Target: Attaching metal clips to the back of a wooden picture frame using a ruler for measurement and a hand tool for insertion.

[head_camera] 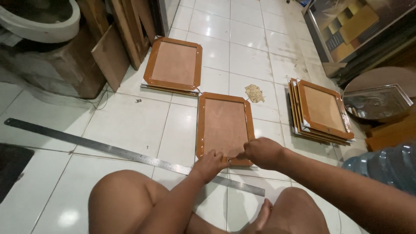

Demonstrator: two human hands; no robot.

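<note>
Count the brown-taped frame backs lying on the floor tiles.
3 separate spots: one under both hands, one further back near the wooden boards, and a stack at right whose lower frames are mostly hidden, so the total is higher.

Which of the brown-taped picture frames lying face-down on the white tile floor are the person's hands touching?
The middle frame, nearest the knees: left hand and right hand press its near edge. The far-left frame and right stack lie untouched.

You get dim, warm indoor light from overhead: soft glare spots sit on the glossy floor tiles (69, 216), corners fall dark, edges bend outward, and detail stays slightly soft.
</note>
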